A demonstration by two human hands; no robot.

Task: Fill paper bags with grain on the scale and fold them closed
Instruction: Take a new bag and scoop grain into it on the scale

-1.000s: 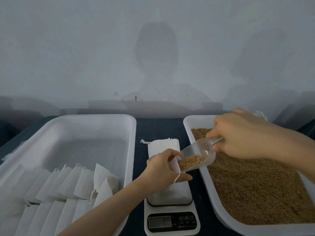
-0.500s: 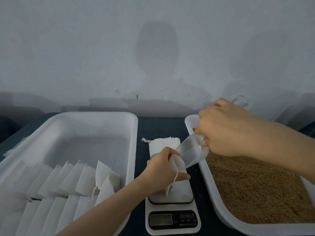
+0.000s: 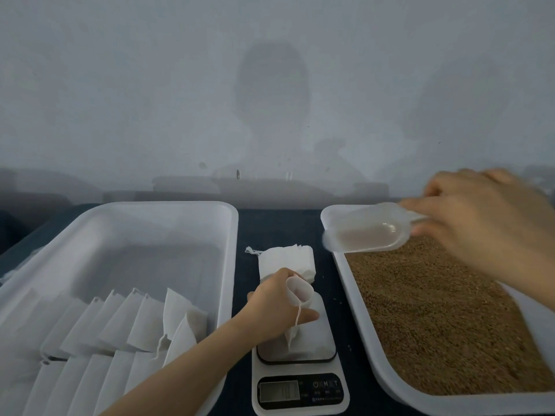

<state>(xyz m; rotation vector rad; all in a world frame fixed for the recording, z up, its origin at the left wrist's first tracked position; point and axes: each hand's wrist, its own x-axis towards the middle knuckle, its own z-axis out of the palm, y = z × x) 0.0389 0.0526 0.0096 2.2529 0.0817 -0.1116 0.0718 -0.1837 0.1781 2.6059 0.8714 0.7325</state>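
Gripping the empty clear plastic scoop (image 3: pixel 366 235), right hand (image 3: pixel 486 223) should take little brown grain (image 3: pixel 435 319); left hand (image 3: pixel 273 310) pinches the white paper bag (image 3: pixel 300 291) open.

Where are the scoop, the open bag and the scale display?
scoop (image 3: pixel 366 234): head view, on its clear bowl.
open bag (image 3: pixel 301 291): head view, inside its open mouth.
scale display (image 3: pixel 279 391): head view, middle of the screen.

"M" and "T" on scale (image 3: pixel 312 345)
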